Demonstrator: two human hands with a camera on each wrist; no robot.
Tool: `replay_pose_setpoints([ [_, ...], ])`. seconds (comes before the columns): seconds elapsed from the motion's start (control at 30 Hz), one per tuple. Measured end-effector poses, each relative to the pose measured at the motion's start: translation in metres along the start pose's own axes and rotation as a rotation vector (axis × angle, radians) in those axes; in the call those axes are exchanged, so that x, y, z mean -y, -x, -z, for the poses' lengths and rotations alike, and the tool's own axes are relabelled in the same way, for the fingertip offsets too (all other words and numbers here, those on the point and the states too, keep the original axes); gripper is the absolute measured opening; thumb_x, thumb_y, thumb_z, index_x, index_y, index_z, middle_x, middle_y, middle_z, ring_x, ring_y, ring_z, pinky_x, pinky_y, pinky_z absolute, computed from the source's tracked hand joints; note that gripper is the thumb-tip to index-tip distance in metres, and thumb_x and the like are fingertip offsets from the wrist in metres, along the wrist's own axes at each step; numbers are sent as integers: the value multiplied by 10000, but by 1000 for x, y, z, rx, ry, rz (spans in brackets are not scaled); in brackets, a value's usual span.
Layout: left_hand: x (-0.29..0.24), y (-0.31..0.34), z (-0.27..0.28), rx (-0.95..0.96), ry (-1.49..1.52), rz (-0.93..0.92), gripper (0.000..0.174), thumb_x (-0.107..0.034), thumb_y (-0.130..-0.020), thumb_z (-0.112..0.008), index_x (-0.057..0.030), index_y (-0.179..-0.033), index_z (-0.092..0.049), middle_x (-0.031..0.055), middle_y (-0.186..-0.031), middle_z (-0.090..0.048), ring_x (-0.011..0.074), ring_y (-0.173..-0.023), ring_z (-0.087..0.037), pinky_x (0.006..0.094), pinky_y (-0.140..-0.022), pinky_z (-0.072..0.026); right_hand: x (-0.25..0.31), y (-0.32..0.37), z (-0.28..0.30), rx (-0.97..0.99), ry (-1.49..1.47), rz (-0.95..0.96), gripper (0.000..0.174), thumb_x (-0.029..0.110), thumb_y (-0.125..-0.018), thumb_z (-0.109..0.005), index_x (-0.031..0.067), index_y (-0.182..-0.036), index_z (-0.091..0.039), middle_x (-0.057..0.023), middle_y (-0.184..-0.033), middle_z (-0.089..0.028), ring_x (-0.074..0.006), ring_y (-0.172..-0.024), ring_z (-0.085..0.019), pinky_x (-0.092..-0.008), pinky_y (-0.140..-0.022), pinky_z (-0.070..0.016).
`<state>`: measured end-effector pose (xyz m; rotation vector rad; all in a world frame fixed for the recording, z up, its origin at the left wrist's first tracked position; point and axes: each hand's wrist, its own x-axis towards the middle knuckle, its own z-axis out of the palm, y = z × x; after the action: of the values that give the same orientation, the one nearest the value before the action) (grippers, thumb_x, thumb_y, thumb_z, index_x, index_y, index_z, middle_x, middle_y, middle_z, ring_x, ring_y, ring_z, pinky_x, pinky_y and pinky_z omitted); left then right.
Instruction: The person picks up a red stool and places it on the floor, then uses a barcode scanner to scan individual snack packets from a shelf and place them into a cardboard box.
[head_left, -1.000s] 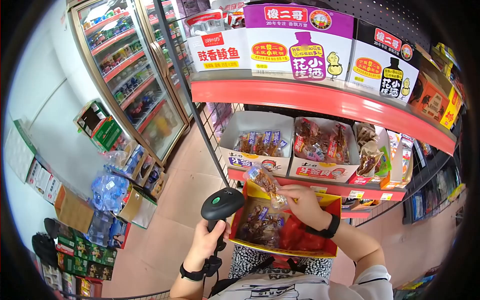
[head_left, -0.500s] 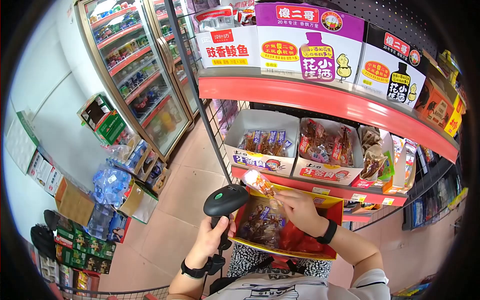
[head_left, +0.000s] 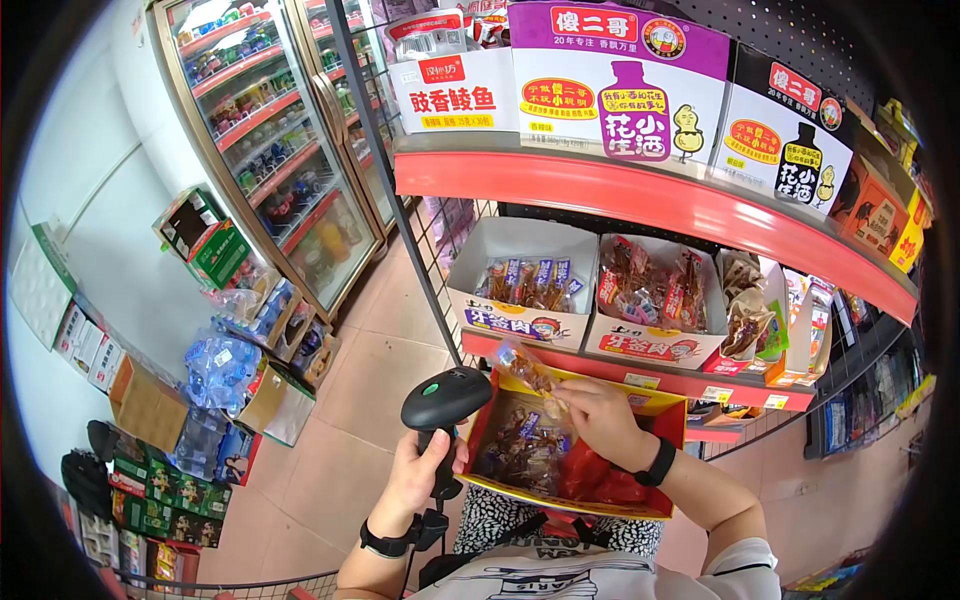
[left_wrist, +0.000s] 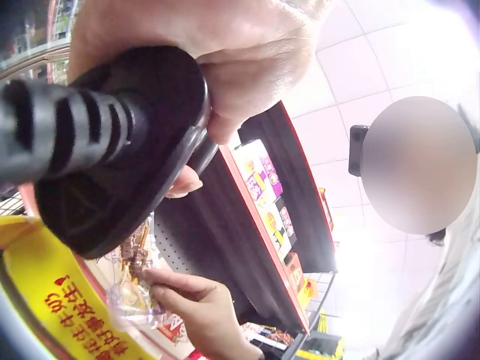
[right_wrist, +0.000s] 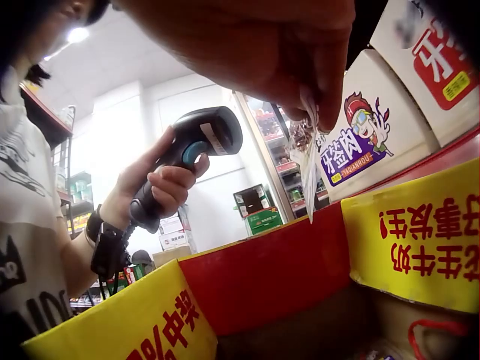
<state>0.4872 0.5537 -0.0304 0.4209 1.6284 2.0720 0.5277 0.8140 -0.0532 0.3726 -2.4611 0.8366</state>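
My left hand (head_left: 412, 478) grips a black barcode scanner (head_left: 447, 398) by its handle, its head angled toward the right hand. My right hand (head_left: 603, 415) pinches a clear snack packet (head_left: 525, 368) at one end, between thumb and fingers. Brown pieces show through the plastic. Packet and hand are above a yellow-and-red cardboard box (head_left: 560, 503) at the person's lap. Inside lie similar packets (head_left: 522, 450) and red bags (head_left: 600, 474). In the right wrist view the scanner (right_wrist: 206, 135) faces the packet (right_wrist: 306, 161) edge-on, with a gap between them.
A red-edged shelf (head_left: 640, 200) stands ahead, with a white box of blue-labelled packets (head_left: 525, 320) and another of red-labelled packets (head_left: 650, 345) below it. Larger cartons (head_left: 610, 90) sit above. Left are a glass-door fridge (head_left: 270, 150), bottled water (head_left: 220, 372) and stacked boxes.
Bright light lay on the packet half a second ago and is gone now. The scanner has shifted slightly left and up. The right hand keeps its pinch on the packet, which has tilted slightly.
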Motion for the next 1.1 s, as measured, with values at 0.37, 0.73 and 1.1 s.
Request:
replay_pose_setpoints([
  [0.37,2,2,4,-15,4,8,345,-279,-905,-489,16,-1084,-506,55,-744,-564,109,-639,-515,230,-598,-423,7,8,-36,846,-602,-568,390,183,-833,-548,-30,-1153,-485,-170,-987,-603,-252,-817,-617,-333,-713,-478],
  [0.73,7,4,9,-32,-31,32,391,-334,-885,-509,10,-1071,-499,60,-726,-556,113,-625,-506,233,-597,-416,-1,-95,9,271,-157,-173,193,109,-818,-497,20,-975,-566,-159,-791,-605,-280,-726,-597,-361,-635,-465],
  [1.1,8,10,10,-25,-11,45,348,-286,-900,-503,10,-1083,-506,53,-745,-562,107,-645,-505,231,-606,-417,-63,-175,-4,664,346,-304,439,25,-717,-523,113,-1146,-561,-174,-1040,-587,-318,-963,-559,-383,-814,-437],
])
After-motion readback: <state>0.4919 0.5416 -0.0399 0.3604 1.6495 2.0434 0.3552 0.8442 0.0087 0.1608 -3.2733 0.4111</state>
